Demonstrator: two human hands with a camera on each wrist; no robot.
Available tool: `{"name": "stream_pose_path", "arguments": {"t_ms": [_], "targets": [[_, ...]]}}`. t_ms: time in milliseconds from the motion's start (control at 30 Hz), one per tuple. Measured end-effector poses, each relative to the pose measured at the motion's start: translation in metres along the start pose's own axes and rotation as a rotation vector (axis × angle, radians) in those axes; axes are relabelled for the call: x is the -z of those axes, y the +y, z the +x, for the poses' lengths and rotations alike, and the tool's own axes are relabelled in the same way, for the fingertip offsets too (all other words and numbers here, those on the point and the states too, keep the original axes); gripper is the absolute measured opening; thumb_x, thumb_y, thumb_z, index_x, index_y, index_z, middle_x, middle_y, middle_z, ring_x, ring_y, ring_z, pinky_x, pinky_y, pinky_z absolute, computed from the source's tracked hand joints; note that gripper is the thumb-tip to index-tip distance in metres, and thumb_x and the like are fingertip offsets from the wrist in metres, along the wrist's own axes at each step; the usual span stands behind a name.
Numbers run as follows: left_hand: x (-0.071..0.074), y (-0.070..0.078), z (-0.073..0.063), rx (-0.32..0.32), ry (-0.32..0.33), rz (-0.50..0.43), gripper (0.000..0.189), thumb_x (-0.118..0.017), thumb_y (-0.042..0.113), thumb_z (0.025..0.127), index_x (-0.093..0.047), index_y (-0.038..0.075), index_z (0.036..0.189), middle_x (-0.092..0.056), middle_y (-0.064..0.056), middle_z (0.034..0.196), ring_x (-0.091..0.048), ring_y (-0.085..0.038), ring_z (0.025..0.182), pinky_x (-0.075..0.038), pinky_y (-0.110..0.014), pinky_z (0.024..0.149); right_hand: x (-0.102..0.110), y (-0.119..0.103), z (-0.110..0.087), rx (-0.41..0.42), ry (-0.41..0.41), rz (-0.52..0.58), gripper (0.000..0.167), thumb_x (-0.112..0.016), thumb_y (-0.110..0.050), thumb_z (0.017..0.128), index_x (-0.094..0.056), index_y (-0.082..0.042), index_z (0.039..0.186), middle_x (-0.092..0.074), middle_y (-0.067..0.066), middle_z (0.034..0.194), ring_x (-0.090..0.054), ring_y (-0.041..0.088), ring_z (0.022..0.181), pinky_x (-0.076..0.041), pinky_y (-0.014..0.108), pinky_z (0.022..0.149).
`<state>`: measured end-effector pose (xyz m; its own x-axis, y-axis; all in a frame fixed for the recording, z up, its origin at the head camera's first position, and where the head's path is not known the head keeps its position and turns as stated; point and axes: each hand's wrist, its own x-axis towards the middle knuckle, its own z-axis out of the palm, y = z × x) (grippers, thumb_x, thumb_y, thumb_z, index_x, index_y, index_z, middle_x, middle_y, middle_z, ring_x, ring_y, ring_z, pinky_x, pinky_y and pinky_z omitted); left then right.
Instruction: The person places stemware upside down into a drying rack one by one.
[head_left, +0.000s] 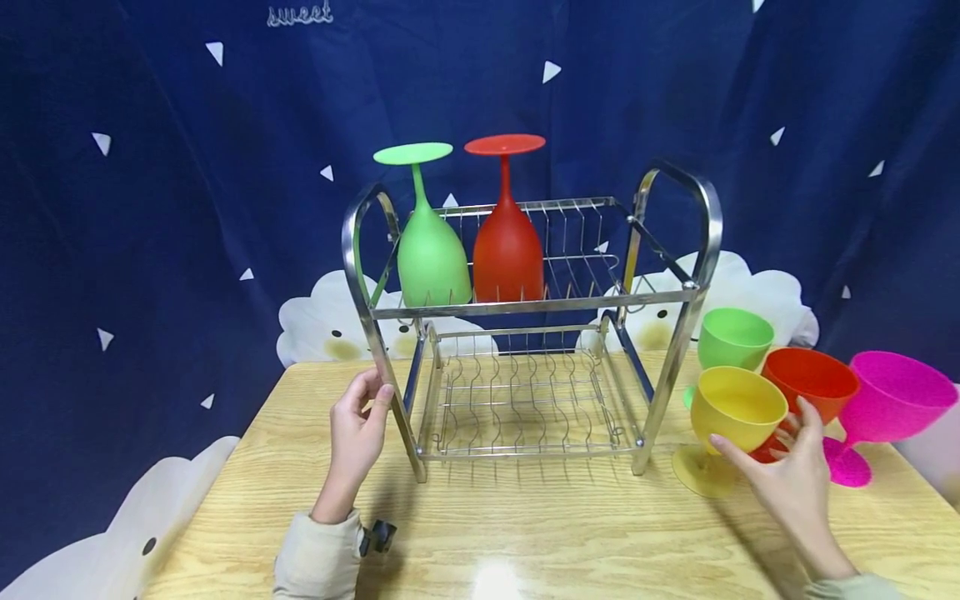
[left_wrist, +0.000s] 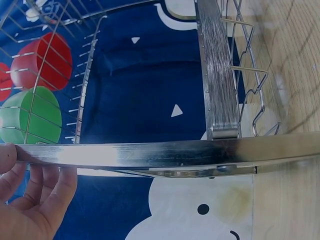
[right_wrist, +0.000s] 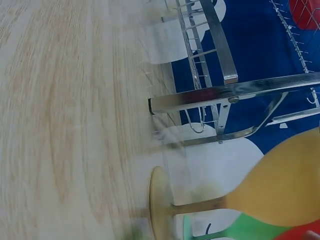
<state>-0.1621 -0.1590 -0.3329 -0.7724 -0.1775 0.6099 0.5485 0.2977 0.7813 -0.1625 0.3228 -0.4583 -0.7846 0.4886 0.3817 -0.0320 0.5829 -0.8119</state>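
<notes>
My left hand (head_left: pixel 358 429) grips the left post of a two-tier metal dish rack (head_left: pixel 525 306), thumb and fingers on opposite sides. At the right, my right hand (head_left: pixel 798 479) curves around the bowl of a yellow plastic goblet (head_left: pixel 738 408); the thumb lies along its near side and the fingers on its right. The goblet is upright, its foot (right_wrist: pixel 160 202) low by the tabletop. A green goblet (head_left: pixel 433 258) and a red goblet (head_left: pixel 507 250) sit upside down on the rack's upper tier, also visible in the left wrist view.
Close behind the yellow goblet stand another green goblet (head_left: pixel 735 337) and another red goblet (head_left: pixel 813 379). A magenta goblet (head_left: pixel 900 396) stands farther right. The rack's lower wire tray (head_left: pixel 525 400) sits just above the wooden table (head_left: pixel 450 525). A dark blue curtain (head_left: pixel 187 250) hangs behind.
</notes>
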Motion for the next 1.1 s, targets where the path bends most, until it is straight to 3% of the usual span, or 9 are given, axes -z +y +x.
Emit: {"name": "stream_pose_path", "arguments": {"t_ms": [100,267,433,600,833,967,1100], "targets": [[0.0,0.001,0.0,0.001,-0.001,0.004,0.011,-0.053,-0.011,0.085,-0.057,-0.015,0.095,-0.055,-0.004,0.076,-0.057,-0.009,0.073,-0.054,-0.022,0.061,-0.008,0.021,0.007,-0.009,0.003,-0.002,0.109,-0.086,-0.031,0.058,-0.016,-0.034,0.142,-0.043,0.012,0.129,-0.048,0.01,0.093,-0.041,0.003,0.063],[0.0,0.0,0.0,0.001,-0.006,0.011,0.011,-0.053,-0.01,0.086,-0.057,-0.015,0.095,-0.054,-0.006,0.076,-0.057,-0.008,0.074,-0.054,-0.025,0.061,-0.012,0.026,0.008,-0.008,-0.001,0.005,0.105,-0.086,-0.034,0.058,-0.02,-0.034,0.14,-0.045,0.009,0.122,-0.047,0.001,0.082,-0.045,0.006,0.059],[0.001,0.001,0.0,0.004,-0.005,0.016,0.011,-0.053,-0.01,0.086,-0.057,-0.015,0.095,-0.054,-0.006,0.076,-0.058,-0.008,0.074,-0.054,-0.025,0.061,-0.012,0.021,0.007,0.001,-0.005,0.012,0.1,-0.085,-0.033,0.059,-0.025,-0.032,0.139,-0.046,0.01,0.12,-0.047,-0.005,0.08,-0.046,0.007,0.059],[0.001,0.0,0.0,-0.008,-0.007,0.031,0.011,-0.052,-0.01,0.086,-0.056,-0.015,0.094,-0.055,-0.01,0.075,-0.058,-0.009,0.074,-0.051,-0.015,0.061,-0.012,0.021,0.004,0.019,0.007,0.006,0.094,-0.085,-0.031,0.059,-0.032,-0.027,0.137,-0.049,0.009,0.117,-0.046,-0.007,0.082,-0.044,0.004,0.061],[0.002,-0.026,0.002,-0.01,-0.01,0.022,0.012,-0.054,-0.005,0.087,-0.058,-0.011,0.097,-0.056,-0.011,0.077,-0.058,-0.006,0.076,-0.054,-0.022,0.06,-0.006,0.016,-0.001,0.055,0.046,0.029,0.086,-0.087,-0.024,0.058,-0.043,-0.024,0.131,-0.05,0.004,0.111,-0.049,-0.006,0.082,-0.044,0.003,0.06],[0.002,-0.031,0.001,-0.019,-0.01,0.02,0.011,-0.054,-0.003,0.088,-0.059,-0.009,0.097,-0.056,-0.008,0.076,-0.057,-0.005,0.075,-0.052,-0.018,0.06,-0.001,0.011,-0.002,0.059,0.049,0.045,0.085,-0.087,-0.019,0.057,-0.044,-0.027,0.13,-0.05,-0.002,0.109,-0.05,-0.008,0.083,-0.043,0.003,0.062],[0.002,-0.03,0.001,-0.014,-0.003,0.021,0.011,-0.055,-0.004,0.087,-0.059,-0.009,0.096,-0.055,-0.004,0.076,-0.058,-0.007,0.074,-0.05,-0.014,0.058,0.008,-0.012,-0.009,0.082,0.042,0.076,0.081,-0.086,-0.012,0.058,-0.047,-0.02,0.129,-0.051,-0.004,0.107,-0.049,-0.009,0.083,-0.042,0.001,0.063]]}}
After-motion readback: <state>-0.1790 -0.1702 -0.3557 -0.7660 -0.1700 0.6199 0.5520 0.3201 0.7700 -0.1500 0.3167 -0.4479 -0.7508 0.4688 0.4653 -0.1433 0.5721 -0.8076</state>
